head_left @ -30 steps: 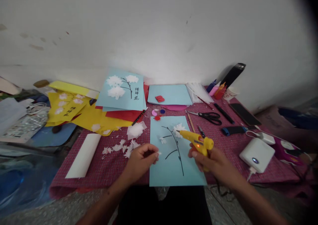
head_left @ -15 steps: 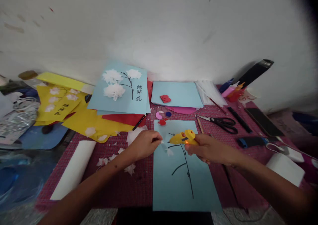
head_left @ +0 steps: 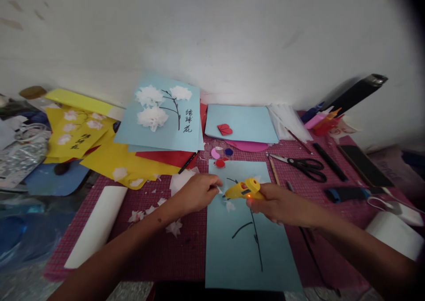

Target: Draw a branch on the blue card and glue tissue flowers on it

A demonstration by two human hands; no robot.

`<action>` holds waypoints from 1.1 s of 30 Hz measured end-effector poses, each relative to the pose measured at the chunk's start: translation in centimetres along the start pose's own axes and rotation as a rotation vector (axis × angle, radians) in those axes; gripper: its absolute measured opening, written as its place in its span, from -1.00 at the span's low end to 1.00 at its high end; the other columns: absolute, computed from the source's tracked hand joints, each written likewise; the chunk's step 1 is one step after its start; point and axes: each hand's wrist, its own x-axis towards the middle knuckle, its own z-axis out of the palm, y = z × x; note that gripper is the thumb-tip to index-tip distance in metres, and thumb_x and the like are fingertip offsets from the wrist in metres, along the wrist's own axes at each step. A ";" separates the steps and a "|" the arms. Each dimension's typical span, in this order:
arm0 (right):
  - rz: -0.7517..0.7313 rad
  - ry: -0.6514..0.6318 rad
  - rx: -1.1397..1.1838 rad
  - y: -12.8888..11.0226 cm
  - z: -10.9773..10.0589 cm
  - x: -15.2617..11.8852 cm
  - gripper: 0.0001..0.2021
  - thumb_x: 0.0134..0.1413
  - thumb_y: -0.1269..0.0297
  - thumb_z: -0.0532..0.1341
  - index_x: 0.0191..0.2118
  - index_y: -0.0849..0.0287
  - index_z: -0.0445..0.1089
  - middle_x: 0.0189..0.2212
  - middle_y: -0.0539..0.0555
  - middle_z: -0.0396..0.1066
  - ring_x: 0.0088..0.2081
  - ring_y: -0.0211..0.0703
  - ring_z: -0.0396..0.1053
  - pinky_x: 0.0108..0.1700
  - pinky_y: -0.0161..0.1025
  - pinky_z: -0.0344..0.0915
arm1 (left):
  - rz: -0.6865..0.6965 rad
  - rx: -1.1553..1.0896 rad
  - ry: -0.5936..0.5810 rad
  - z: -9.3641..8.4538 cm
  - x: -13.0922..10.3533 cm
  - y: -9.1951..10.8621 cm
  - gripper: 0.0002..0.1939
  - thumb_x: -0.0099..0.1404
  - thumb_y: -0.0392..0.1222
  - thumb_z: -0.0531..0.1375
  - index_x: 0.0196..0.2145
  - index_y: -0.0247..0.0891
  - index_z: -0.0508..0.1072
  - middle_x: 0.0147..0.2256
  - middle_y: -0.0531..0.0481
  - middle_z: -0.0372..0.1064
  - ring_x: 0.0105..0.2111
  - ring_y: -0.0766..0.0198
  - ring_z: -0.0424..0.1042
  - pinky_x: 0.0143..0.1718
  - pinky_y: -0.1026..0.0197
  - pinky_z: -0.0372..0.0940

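Observation:
My left hand [head_left: 203,192] is closed in a pinch on a small piece of white tissue paper [head_left: 219,190], over the left edge of a light blue sheet [head_left: 239,256]. A yellow hot glue gun [head_left: 242,189] with an orange light glowing is in my right hand [head_left: 282,201]. Its nozzle points left, right beside the pinched paper; whether they touch I cannot tell. Black branches [head_left: 257,239] are drawn on the sheet, and a white tissue flower [head_left: 229,206] lies on it below the nozzle.
Loose tissue flowers [head_left: 174,227] and a white paper roll [head_left: 96,228] lie on the left. Behind stands a blue card with white flowers [head_left: 152,118]. Black-handled scissors [head_left: 307,166], a pencil [head_left: 274,170] and a cable [head_left: 312,252] are on the right.
The glue gun's nozzle has come lower and closer to the paper in my left fingers. Both hands keep their grips, and the camera view has shifted slightly.

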 end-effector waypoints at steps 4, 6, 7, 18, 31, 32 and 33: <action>0.011 -0.017 0.018 0.2 0.1 0.0 -0.71 0.07 0.08 0.28 -0.54 0.13 0.36 -0.73 -0.05 0.27 -0.67 -0.31 0.14 -0.63 -0.33 -0.03 | 0.009 0.017 0.008 0.3 0.0 -0.1 -0.76 0.23 -0.37 0.12 -0.24 -0.23 0.58 -0.28 -0.03 0.54 -0.29 0.21 0.46 -0.24 0.21 0.25; 0.003 -0.010 0.018 0.2 0.1 0.1 -0.72 0.06 0.08 0.28 -0.54 0.13 0.35 -0.73 -0.05 0.27 -0.67 -0.31 0.14 -0.62 -0.33 -0.04 | 0.011 0.036 0.002 0.4 0.1 -0.1 -0.76 0.23 -0.37 0.12 -0.24 -0.23 0.57 -0.28 -0.03 0.54 -0.29 0.21 0.46 -0.24 0.21 0.25; -0.005 -0.005 0.006 0.3 0.1 0.1 -0.72 0.06 0.09 0.28 -0.54 0.13 0.35 -0.73 -0.05 0.26 -0.67 -0.31 0.14 -0.62 -0.32 -0.04 | 0.014 0.043 0.001 0.4 0.2 -0.1 -0.76 0.24 -0.37 0.11 -0.24 -0.24 0.56 -0.29 -0.03 0.53 -0.29 0.21 0.45 -0.25 0.21 0.25; -0.026 -0.077 -0.274 -0.3 -0.1 0.1 -0.67 0.26 0.09 0.09 -0.47 0.18 0.27 -0.62 -0.01 0.28 -0.56 -0.29 0.20 -0.53 -0.34 0.05 | 0.043 0.098 -0.025 0.6 0.6 -0.2 -0.73 0.26 -0.41 0.08 -0.19 -0.24 0.52 -0.26 -0.02 0.52 -0.27 0.23 0.47 -0.22 0.21 0.29; -0.078 -0.016 -0.351 1.2 -0.2 -0.3 -0.66 0.30 0.08 0.05 -0.36 0.21 0.38 -0.45 0.08 0.42 -0.45 -0.21 0.30 -0.46 -0.31 0.12 | 0.111 0.222 -0.034 1.0 0.9 -0.1 -0.70 0.34 -0.38 0.05 -0.05 -0.24 0.46 -0.11 -0.08 0.51 -0.15 0.19 0.48 -0.09 0.12 0.35; -0.082 -0.015 -0.348 1.3 -0.2 -0.3 -0.66 0.30 0.09 0.05 -0.36 0.21 0.38 -0.45 0.08 0.43 -0.45 -0.21 0.30 -0.46 -0.31 0.13 | 0.110 0.233 -0.041 1.0 0.9 -0.1 -0.70 0.35 -0.38 0.04 -0.04 -0.24 0.46 -0.09 -0.08 0.51 -0.13 0.18 0.48 -0.08 0.11 0.35; -0.085 -0.016 -0.343 1.3 -0.3 -0.4 -0.66 0.30 0.09 0.05 -0.36 0.21 0.38 -0.44 0.08 0.44 -0.44 -0.20 0.32 -0.46 -0.31 0.13 | 0.110 0.245 -0.046 1.0 1.0 -0.1 -0.69 0.35 -0.37 0.04 -0.03 -0.24 0.45 -0.08 -0.09 0.51 -0.12 0.17 0.49 -0.07 0.10 0.35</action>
